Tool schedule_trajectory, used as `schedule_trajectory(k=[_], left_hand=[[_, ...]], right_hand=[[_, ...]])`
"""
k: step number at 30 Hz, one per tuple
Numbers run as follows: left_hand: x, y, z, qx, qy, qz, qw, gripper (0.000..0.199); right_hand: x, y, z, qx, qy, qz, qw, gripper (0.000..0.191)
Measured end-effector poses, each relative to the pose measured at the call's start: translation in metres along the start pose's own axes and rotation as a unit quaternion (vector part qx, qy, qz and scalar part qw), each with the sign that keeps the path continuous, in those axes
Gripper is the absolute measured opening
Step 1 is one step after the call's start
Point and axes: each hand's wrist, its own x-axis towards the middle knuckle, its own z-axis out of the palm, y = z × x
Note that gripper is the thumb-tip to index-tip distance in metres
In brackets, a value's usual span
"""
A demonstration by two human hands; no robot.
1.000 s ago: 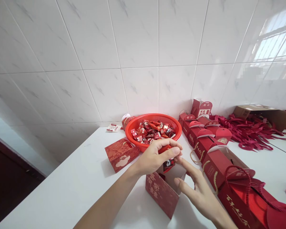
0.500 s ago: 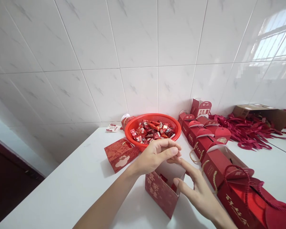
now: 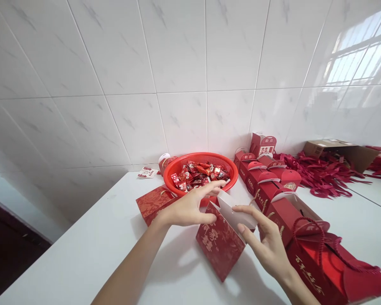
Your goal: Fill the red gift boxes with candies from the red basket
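A red patterned box point(image 3: 220, 243) with gold characters stands tilted on the white table, its top open and its white inner side showing. My left hand point(image 3: 190, 207) is at its left upper edge, thumb and fingers spread apart. At the right edge of the box is my right hand point(image 3: 262, 237), its thumb and index finger on either side of the cardboard rim. Behind the box, a red plastic basket point(image 3: 168, 180) holds many wrapped candies point(image 3: 198, 173). Another red box point(image 3: 152, 203) lies left of it, partly hidden by my left hand.
Several red gift boxes point(image 3: 274, 214) with rope handles line the right side. Beyond them are a pile of dark red ribbons point(image 3: 324, 173) and a cardboard box point(image 3: 336, 148). White cards point(image 3: 147, 173) and a small red box point(image 3: 165, 161) sit back left, by the tiled wall.
My hands have moved apart, one to each side of the box. The box is turned and tilted, with its white inner side raised. The view has shifted slightly.
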Motion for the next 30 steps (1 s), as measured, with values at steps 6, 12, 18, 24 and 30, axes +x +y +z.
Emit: schedule_trajectory(k=[6, 12, 18, 24, 30], left_hand=[[0.012, -0.009, 0.005, 0.084, 0.036, -0.001, 0.996, 0.06], [0.018, -0.015, 0.014, 0.083, 0.079, 0.023, 0.993, 0.032], [0.025, -0.022, 0.024, 0.101, 0.128, 0.06, 0.985, 0.017], [0.025, -0.021, 0.024, 0.118, 0.119, 0.066, 0.984, 0.018], [0.023, -0.021, 0.022, 0.088, 0.101, 0.067, 0.989, 0.013]], right_hand=[[-0.002, 0.005, 0.004, 0.032, 0.028, -0.027, 0.999, 0.044], [-0.002, 0.01, 0.006, -0.021, 0.067, -0.012, 0.997, 0.04], [0.003, 0.015, 0.007, -0.011, 0.099, -0.023, 0.995, 0.023], [0.007, 0.015, 0.008, -0.01, 0.105, -0.029, 0.994, 0.015], [0.006, 0.018, 0.009, -0.032, 0.126, 0.003, 0.992, 0.026]])
